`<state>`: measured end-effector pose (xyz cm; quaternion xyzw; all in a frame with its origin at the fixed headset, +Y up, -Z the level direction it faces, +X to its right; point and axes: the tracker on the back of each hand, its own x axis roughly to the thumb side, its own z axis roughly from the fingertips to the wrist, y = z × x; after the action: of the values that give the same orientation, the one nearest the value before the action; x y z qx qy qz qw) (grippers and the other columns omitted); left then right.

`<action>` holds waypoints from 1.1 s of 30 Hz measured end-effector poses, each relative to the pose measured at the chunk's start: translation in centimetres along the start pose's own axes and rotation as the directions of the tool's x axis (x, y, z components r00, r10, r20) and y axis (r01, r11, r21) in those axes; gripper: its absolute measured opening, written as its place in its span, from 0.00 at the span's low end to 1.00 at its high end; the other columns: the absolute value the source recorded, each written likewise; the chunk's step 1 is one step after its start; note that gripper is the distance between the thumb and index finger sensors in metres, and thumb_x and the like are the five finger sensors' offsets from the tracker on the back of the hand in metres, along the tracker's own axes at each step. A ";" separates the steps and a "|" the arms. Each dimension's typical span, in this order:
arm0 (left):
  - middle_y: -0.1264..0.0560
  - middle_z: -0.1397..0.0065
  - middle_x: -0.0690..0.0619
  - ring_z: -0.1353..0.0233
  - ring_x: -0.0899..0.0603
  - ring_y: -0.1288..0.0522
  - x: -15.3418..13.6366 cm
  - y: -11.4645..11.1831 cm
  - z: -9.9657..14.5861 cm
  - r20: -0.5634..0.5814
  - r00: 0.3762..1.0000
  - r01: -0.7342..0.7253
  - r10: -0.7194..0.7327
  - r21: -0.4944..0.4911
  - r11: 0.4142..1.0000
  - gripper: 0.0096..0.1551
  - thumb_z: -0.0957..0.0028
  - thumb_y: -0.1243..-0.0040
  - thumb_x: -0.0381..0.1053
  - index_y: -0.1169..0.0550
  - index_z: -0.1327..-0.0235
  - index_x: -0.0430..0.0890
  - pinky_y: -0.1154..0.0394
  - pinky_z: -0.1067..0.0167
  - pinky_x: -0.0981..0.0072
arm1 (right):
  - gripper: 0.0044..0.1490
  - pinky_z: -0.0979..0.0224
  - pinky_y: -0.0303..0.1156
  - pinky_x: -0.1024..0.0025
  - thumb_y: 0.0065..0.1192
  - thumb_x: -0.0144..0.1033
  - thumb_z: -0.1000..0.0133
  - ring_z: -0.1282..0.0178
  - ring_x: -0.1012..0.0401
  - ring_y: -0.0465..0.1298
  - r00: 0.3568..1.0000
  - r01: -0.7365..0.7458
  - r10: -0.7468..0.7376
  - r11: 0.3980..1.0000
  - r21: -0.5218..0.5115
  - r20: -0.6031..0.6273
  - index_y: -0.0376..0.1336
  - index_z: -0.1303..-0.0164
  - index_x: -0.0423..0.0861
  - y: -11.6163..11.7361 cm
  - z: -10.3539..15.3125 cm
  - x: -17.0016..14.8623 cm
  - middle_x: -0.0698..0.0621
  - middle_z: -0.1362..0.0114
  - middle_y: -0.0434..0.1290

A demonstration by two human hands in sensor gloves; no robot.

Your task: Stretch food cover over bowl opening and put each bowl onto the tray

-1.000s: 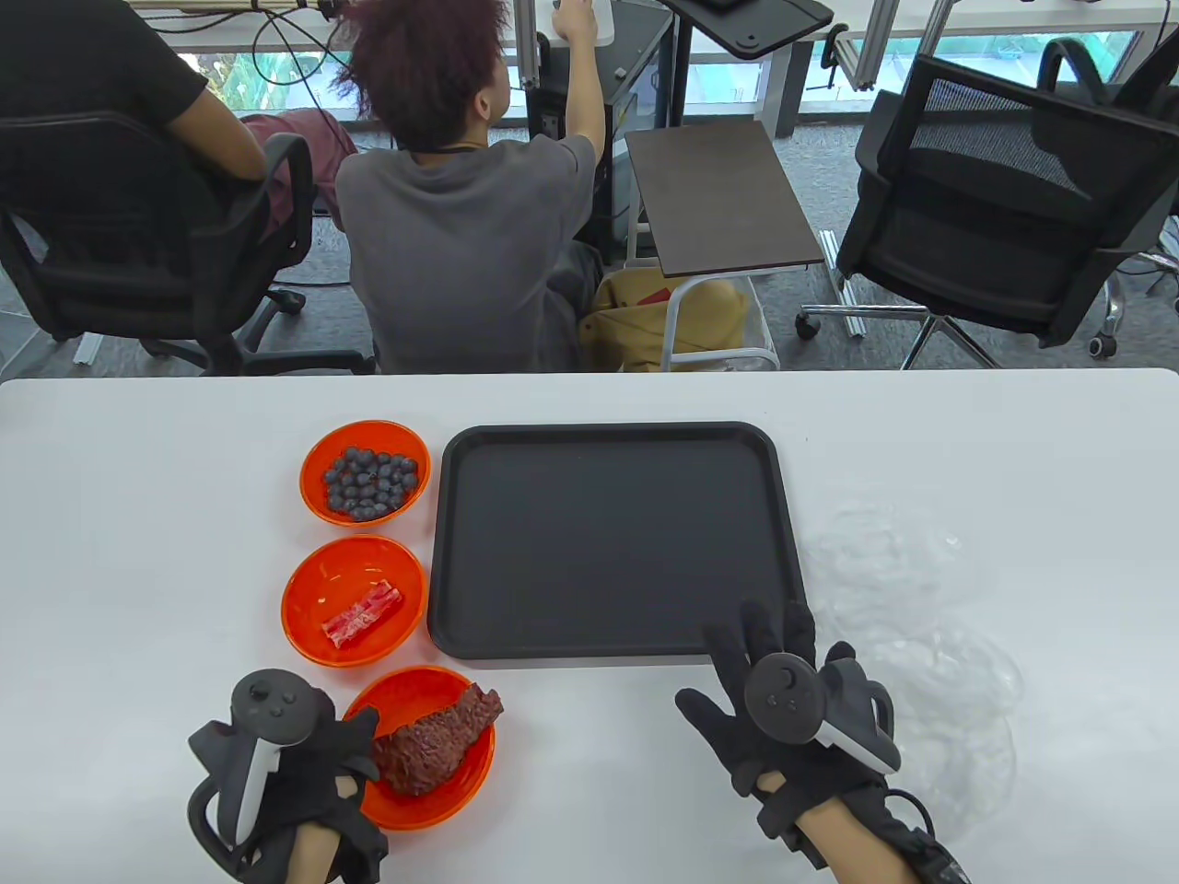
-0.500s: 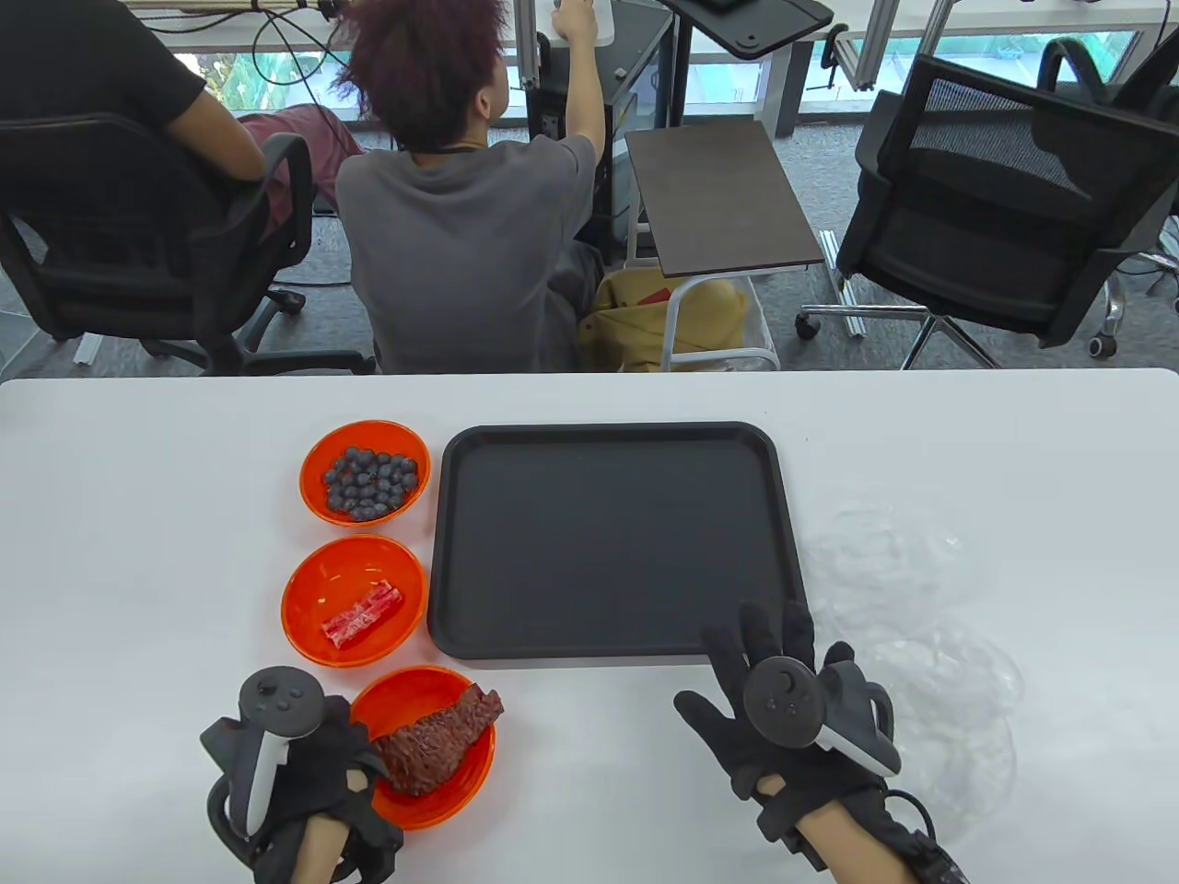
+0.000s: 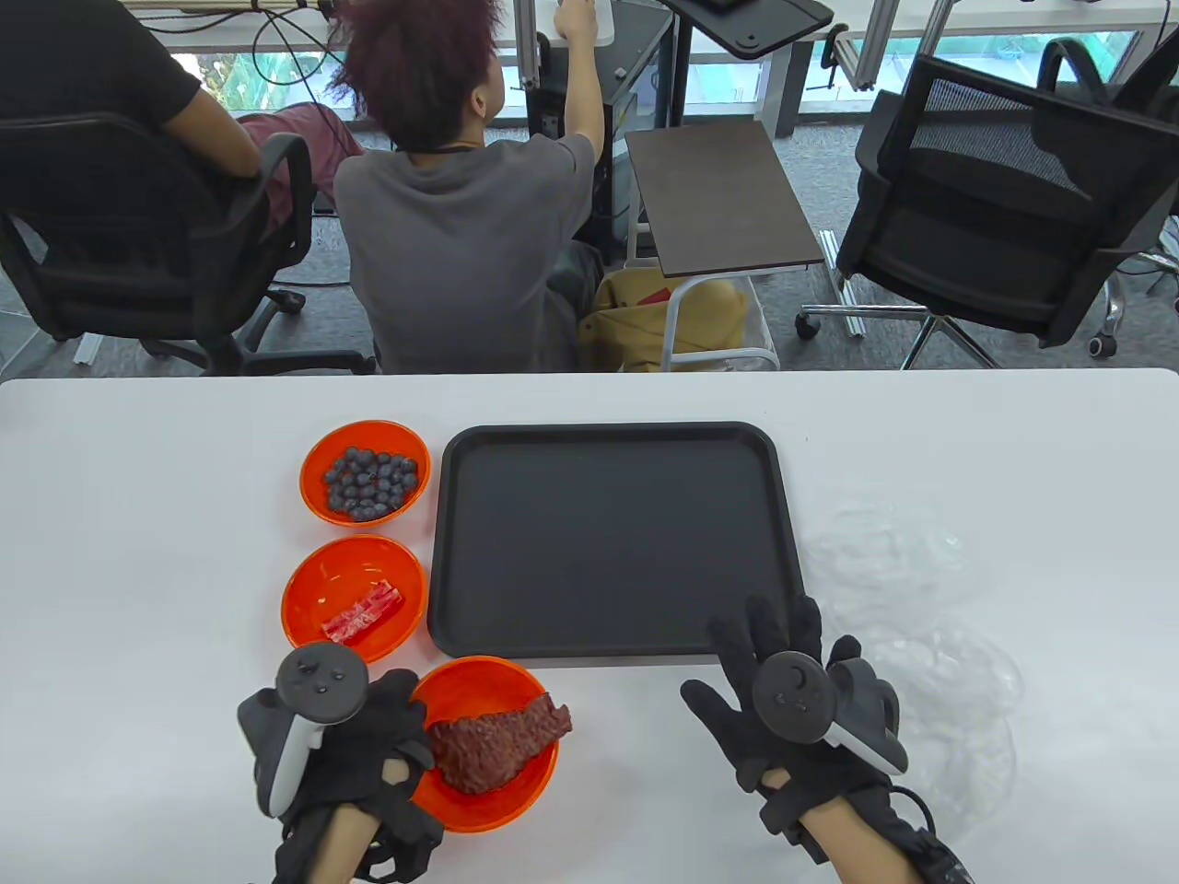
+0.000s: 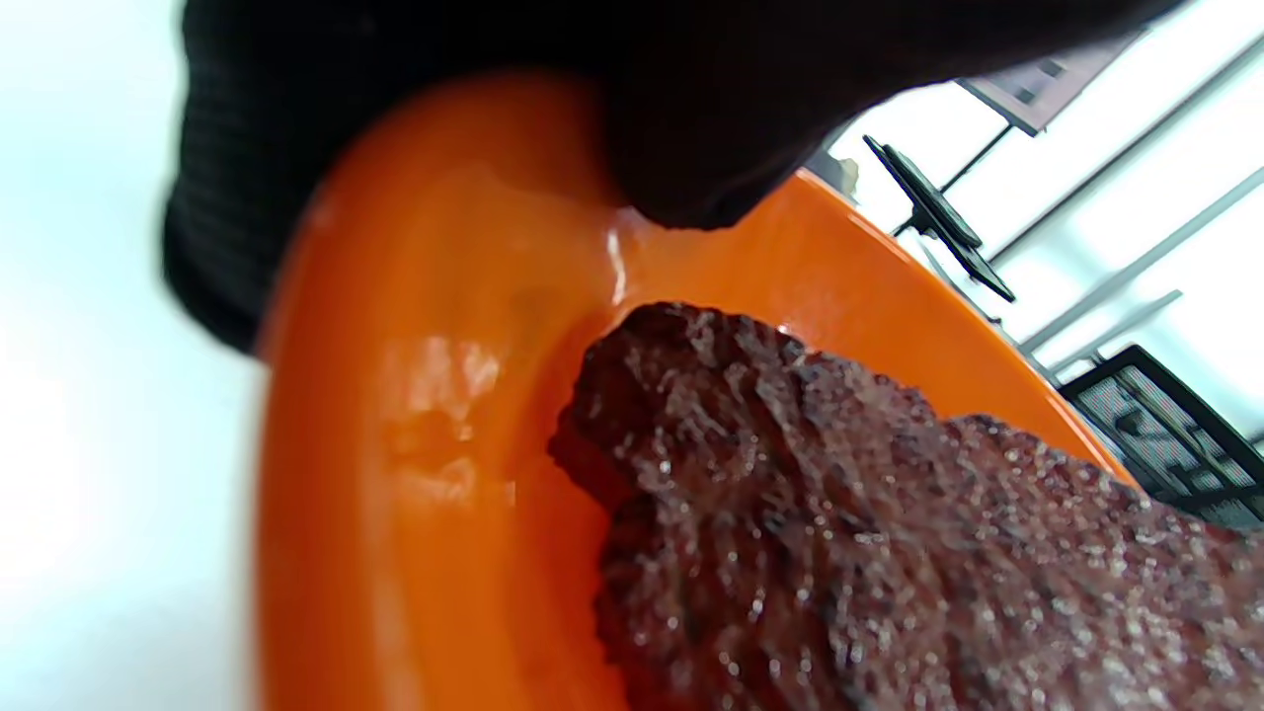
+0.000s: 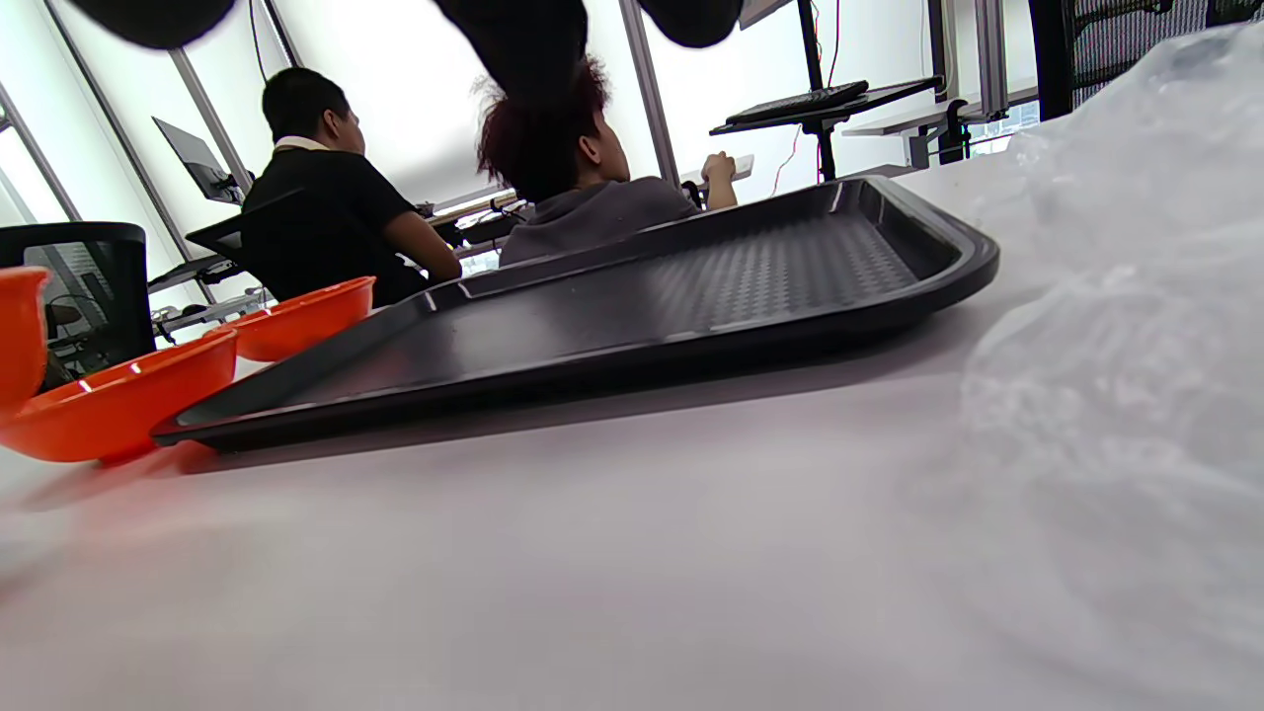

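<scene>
1. Across the white table (image 3: 138, 571), a black rectangular tray (image 3: 608, 543) lies flat near the middle, its ribbed floor bare in the right wrist view.
2. Left of the tray, two orange bowls stand in a column: the far one holds blueberries (image 3: 366, 472), the nearer one holds a red-and-white strip of bacon (image 3: 355, 599).
3. Just before the tray's near left corner sits a third orange bowl with a slab of dark cooked meat (image 3: 485, 743).
4. At that bowl's left rim, the left hand (image 3: 355, 746) grips it; the left wrist view shows a gloved thumb (image 4: 691, 168) curled over the rim into the bowl and fingers wrapped behind the outer wall.
5. To the tray's right, a heap of clear, crinkled plastic food covers (image 3: 930, 645) lies on the table, close beside the tray's right edge.
6. Between the tray's near right corner and the covers, the right hand (image 3: 783, 709) rests palm down, fingers spread and straight, holding nothing; its fingertips overlap the tray's near rim, though I cannot tell whether they touch it.
7. Beyond the table's far edge, a person in a grey shirt (image 3: 461, 230) sits with their back turned, an arm raised toward a desk.
8. Further left, another person in black (image 3: 101, 64) sits in a black office chair.
9. Off to the right stand an empty mesh chair (image 3: 995, 212), a small dark side table (image 3: 718, 198), and windows behind.
</scene>
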<state>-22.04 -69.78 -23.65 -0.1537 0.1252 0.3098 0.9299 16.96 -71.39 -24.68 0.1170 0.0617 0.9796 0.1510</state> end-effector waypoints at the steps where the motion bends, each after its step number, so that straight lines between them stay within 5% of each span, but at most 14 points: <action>1: 0.13 0.43 0.42 0.54 0.35 0.10 0.8 -0.3 -0.1 0.013 1.000 0.004 -0.003 -0.013 1.000 0.26 0.49 0.28 0.47 0.16 0.36 0.43 0.07 0.66 0.60 | 0.59 0.37 0.32 0.19 0.41 0.77 0.44 0.19 0.30 0.30 1.000 -0.004 0.004 1.000 -0.006 -0.005 0.43 0.09 0.51 -0.1 0.1 -0.1 0.38 0.10 0.37; 11: 0.14 0.42 0.44 0.52 0.36 0.10 7.4 -5.3 -3.0 0.101 0.991 0.103 -0.090 -0.126 0.987 0.26 0.49 0.29 0.48 0.15 0.36 0.45 0.07 0.64 0.59 | 0.58 0.37 0.31 0.18 0.39 0.78 0.45 0.18 0.30 0.29 0.999 0.038 -0.040 0.997 -0.071 -0.021 0.44 0.09 0.53 -1.3 0.3 -1.5 0.39 0.10 0.36; 20: 0.14 0.41 0.45 0.50 0.37 0.11 9.1 -9.0 -5.9 0.106 0.991 0.108 -0.087 -0.216 0.970 0.26 0.48 0.29 0.48 0.15 0.36 0.47 0.08 0.63 0.59 | 0.58 0.37 0.31 0.18 0.40 0.78 0.44 0.18 0.30 0.29 0.995 0.084 -0.089 0.992 -0.096 -0.043 0.44 0.09 0.52 -2.1 0.6 -2.5 0.39 0.10 0.37; 33: 0.14 0.40 0.45 0.50 0.37 0.11 9.6 -10.6 -6.4 0.115 0.991 0.096 -0.071 -0.230 0.968 0.26 0.48 0.30 0.49 0.16 0.36 0.47 0.08 0.62 0.60 | 0.58 0.37 0.31 0.19 0.39 0.77 0.44 0.18 0.30 0.29 0.994 0.091 -0.095 0.992 -0.088 -0.049 0.44 0.09 0.52 -2.0 0.7 -2.5 0.39 0.10 0.37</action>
<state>-8.94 -74.97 -30.50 -0.2513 0.0315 0.2905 0.9227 20.03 -70.23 -24.89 0.0812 0.0293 0.9760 0.1997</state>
